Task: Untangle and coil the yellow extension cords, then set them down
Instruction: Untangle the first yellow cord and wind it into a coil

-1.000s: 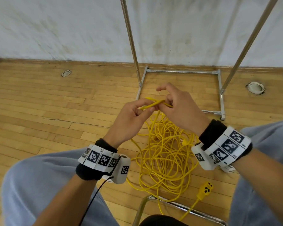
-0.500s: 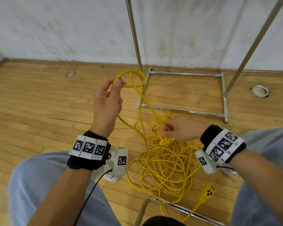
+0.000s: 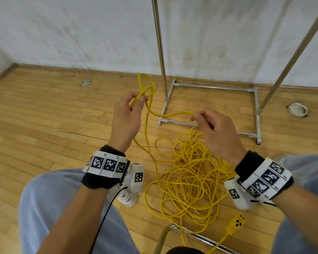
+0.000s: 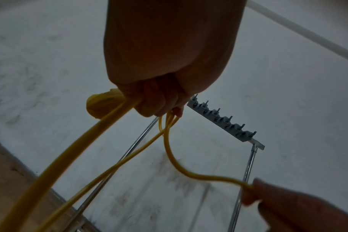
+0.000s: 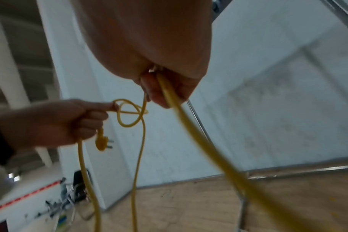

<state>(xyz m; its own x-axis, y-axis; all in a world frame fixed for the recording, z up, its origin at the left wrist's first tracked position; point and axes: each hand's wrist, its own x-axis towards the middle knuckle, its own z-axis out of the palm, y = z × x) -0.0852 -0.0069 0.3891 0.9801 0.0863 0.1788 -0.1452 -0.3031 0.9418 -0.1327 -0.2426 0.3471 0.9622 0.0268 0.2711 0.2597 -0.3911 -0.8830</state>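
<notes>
While both hands (image 3: 126,114) (image 3: 212,125) pinch the yellow cord (image 3: 170,114), feed slack gently through the far loop (image 3: 146,87), never tugging it tight.

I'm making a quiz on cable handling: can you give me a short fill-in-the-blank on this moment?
1. The left hand pinches a small ____ of the thin yellow extension cord.
2. The right hand ____ the same cord.
3. The tangled yellow cord pile lies on the ____ floor.
4. The yellow socket block lies near the person's ____ leg.

Missing: loop; pinches; wooden; right
</notes>
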